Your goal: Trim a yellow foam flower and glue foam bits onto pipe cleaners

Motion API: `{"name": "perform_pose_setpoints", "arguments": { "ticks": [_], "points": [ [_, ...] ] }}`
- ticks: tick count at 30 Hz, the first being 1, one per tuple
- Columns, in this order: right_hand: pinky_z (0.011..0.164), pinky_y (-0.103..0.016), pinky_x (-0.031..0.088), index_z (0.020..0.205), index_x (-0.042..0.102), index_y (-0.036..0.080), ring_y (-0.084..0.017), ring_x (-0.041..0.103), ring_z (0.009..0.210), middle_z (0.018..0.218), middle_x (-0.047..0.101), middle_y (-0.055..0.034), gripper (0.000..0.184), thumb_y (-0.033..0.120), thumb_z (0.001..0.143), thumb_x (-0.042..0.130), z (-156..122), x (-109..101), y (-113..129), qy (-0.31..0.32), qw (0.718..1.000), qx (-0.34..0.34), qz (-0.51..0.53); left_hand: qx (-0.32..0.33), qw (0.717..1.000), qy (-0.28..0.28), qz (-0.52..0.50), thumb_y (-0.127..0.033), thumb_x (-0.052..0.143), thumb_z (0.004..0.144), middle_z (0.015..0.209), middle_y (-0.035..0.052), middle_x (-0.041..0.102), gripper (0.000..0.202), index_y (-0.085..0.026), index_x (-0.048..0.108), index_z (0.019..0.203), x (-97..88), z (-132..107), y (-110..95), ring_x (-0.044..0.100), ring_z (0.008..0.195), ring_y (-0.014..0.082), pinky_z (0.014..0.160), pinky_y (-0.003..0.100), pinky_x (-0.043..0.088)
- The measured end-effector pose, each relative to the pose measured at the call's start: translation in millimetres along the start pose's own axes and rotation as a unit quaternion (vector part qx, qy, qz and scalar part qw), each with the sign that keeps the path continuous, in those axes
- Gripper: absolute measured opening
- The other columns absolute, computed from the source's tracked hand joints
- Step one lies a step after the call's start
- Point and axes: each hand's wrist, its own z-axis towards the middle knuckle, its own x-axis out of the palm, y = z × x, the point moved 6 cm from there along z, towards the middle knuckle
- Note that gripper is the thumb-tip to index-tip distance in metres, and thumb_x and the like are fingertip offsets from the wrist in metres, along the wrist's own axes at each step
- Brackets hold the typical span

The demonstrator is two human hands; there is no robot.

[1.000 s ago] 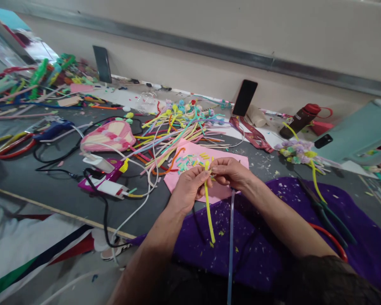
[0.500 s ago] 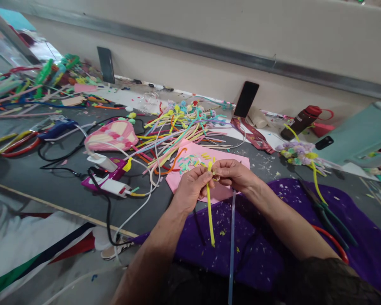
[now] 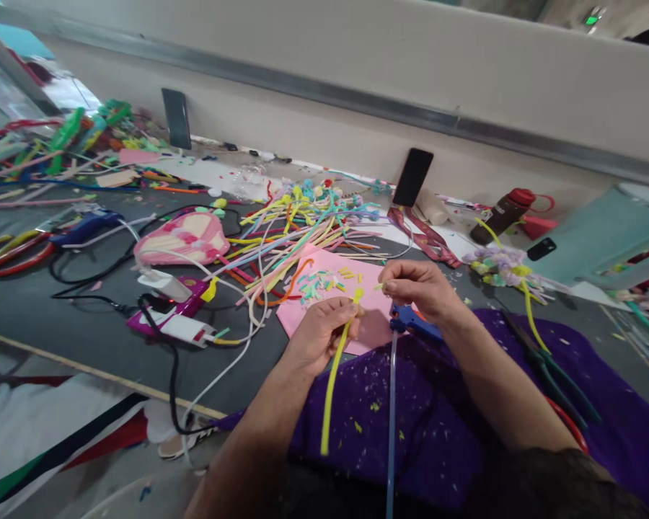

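Observation:
My left hand (image 3: 319,330) pinches a yellow pipe cleaner (image 3: 333,393) near its top, where a small yellow knob stands above the fingertips. The stem's long end hangs down and slants left. My right hand (image 3: 422,290) is a little to the right, thumb and finger pressed together on a tiny yellow-green piece (image 3: 378,287). Below that hand lies a blue glue gun (image 3: 414,321), partly hidden by the wrist, with a long translucent glue stick (image 3: 391,418) running toward me. Small cut pipe cleaner pieces (image 3: 319,285) are scattered on a pink sheet (image 3: 295,317) beyond my hands.
Purple cloth (image 3: 351,432) covers the front edge. A purple power strip (image 3: 195,294) with cables sits left, near a pink heart-shaped piece (image 3: 184,239) and red-handled scissors (image 3: 21,252). Pliers (image 3: 552,375) lie right. Behind are a pipe cleaner pile (image 3: 303,223), a phone (image 3: 412,176) and a bottle (image 3: 500,216).
My hands were together at the pipe cleaner's top; now my right hand is apart, to the right, with a tiny piece. The stem's lower end has swung left. The blue glue gun has come into view.

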Motion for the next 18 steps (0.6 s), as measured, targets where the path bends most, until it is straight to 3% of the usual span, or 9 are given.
{"name": "perform_pose_setpoints", "arguments": {
  "ticks": [6,18],
  "points": [
    [0.044,-0.018,0.033,0.07,0.067,0.016,-0.005,0.045,0.048,0.062,0.059,0.003,0.011,0.027,0.072,0.072,3.6,-6.0,-7.9,0.019,1.0,0.01,0.023,-0.035,0.999,0.009,0.018,-0.032,0.063,0.075,0.043,-0.0044,0.052,0.021,-0.012,0.062,0.076,1.2,-1.8,2.9,0.029,0.027,0.0014,0.029,0.014,0.015],
    [0.037,-0.018,0.024,0.065,0.065,0.013,-0.004,0.035,0.039,0.05,0.051,0.0049,0.017,0.028,0.067,0.074,2.5,4.3,-19.4,0.047,0.994,0.087,0.053,-0.024,0.997,0.028,0.069,-0.032,0.061,0.076,0.039,-0.0057,0.049,0.02,-0.013,0.063,0.073,3.4,-2.8,2.2,0.028,0.027,0.0025,0.029,0.015,0.015]
  ]
}}
